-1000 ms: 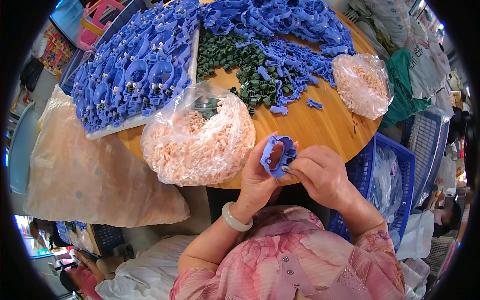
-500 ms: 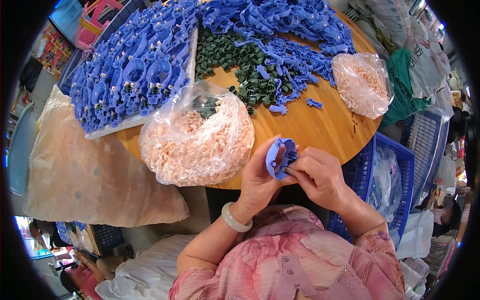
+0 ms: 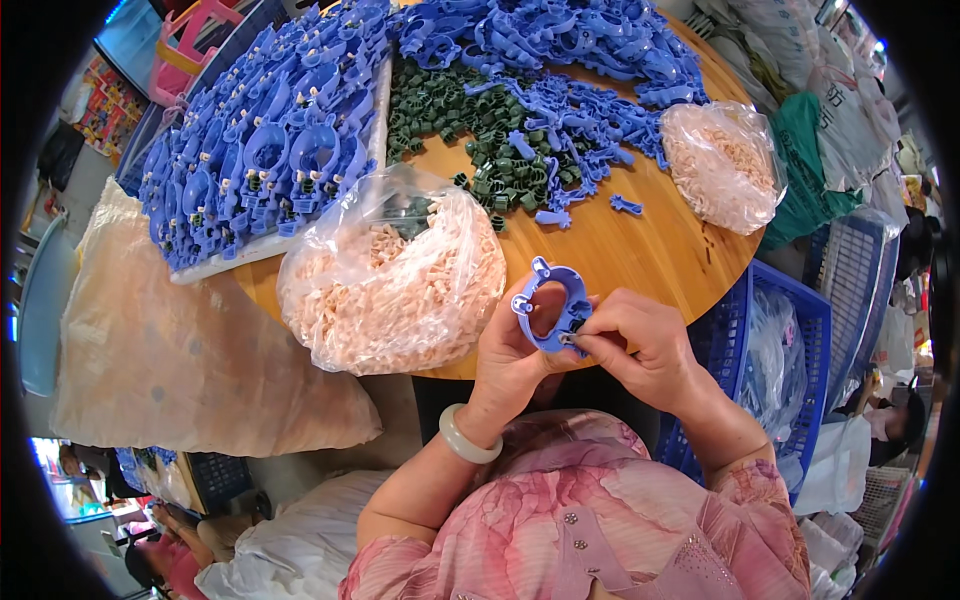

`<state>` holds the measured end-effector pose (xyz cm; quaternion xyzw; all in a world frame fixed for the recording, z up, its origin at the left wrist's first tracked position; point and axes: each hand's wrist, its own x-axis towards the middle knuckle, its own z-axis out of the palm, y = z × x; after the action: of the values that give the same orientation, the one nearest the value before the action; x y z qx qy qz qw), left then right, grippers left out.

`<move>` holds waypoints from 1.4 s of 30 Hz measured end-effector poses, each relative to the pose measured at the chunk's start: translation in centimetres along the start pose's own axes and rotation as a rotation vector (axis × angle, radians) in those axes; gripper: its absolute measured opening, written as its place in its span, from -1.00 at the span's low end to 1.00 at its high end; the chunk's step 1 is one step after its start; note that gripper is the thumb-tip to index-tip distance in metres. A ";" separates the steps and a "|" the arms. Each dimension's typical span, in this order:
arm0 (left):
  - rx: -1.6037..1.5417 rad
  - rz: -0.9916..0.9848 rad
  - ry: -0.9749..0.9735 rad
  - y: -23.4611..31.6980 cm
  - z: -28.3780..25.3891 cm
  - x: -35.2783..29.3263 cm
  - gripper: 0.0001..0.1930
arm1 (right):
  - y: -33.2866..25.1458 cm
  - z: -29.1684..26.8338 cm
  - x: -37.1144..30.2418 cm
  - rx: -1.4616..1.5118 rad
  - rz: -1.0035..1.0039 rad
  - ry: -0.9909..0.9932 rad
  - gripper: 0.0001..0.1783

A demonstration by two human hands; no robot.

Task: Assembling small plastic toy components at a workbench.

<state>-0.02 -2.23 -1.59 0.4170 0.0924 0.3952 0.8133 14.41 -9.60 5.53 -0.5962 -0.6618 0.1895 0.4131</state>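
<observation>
My left hand (image 3: 507,350) is closed round a blue plastic ring part (image 3: 536,328), holding it over the near edge of the table. The ring is tilted so that its opening and the small tabs on its rim show. Fingertips of my right hand (image 3: 640,345) pinch at the ring's lower right side, where a small dark green piece (image 3: 576,325) shows. Whether a further small piece sits in that pinch is hidden. Just left of my hands lies a clear bag of small pale pink pieces (image 3: 400,300).
On the round wooden table (image 3: 640,255) lie heaps of dark green clips (image 3: 510,175), small blue parts (image 3: 600,120) and blue rings (image 3: 560,40). A white-edged tray of blue assemblies (image 3: 270,150) stands left. Another pale pink bag (image 3: 722,165) lies right, above a blue basket (image 3: 815,340).
The blue ring has turned in my left hand, so its opening and rim tabs now face up more. My right fingers stay at its lower right side.
</observation>
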 end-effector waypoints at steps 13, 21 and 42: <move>0.073 -0.101 -0.022 0.1 -0.2 -0.2 -0.25 | -0.1 -0.3 -0.1 -0.214 -0.153 -0.026 -0.93; 0.084 0.007 -0.067 -0.2 0.1 -0.2 -0.22 | -0.3 0.2 -1.0 0.046 0.196 -0.046 -0.88; -0.092 -0.070 0.022 0.3 0.3 0.3 -0.36 | -0.5 -1.5 -0.5 0.293 0.391 -0.094 -0.90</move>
<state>0.18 -2.06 -1.17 0.3712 0.0974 0.3748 0.8440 15.23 -10.50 6.59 -0.6370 -0.5179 0.3872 0.4195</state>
